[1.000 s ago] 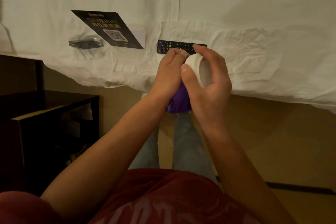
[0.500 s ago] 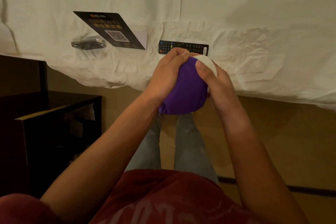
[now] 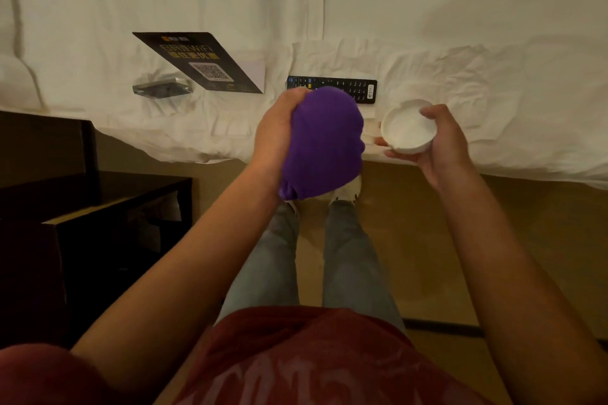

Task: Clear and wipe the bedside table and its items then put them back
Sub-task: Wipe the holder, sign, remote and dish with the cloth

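My left hand (image 3: 278, 128) grips a bunched purple cloth (image 3: 324, 141) held over the bed's edge. To its right, my right hand (image 3: 437, 141) holds a small round white dish (image 3: 408, 126), its hollow facing up, apart from the cloth. On the white bed sheet (image 3: 460, 26) behind lie a black remote control (image 3: 348, 87), a black card with a QR code (image 3: 200, 62) and a clear block-shaped stand (image 3: 163, 89). The dark bedside table (image 3: 98, 204) stands at the lower left.
The bed's edge runs across the view just past my hands. Beige floor (image 3: 444, 256) lies below, with my legs and white shoes on it. A dark baseboard strip (image 3: 441, 322) crosses the floor at the right.
My hands have come apart: the right hand drew the white dish out to the right and turned its hollow upward, while the left hand kept the purple cloth in the middle.
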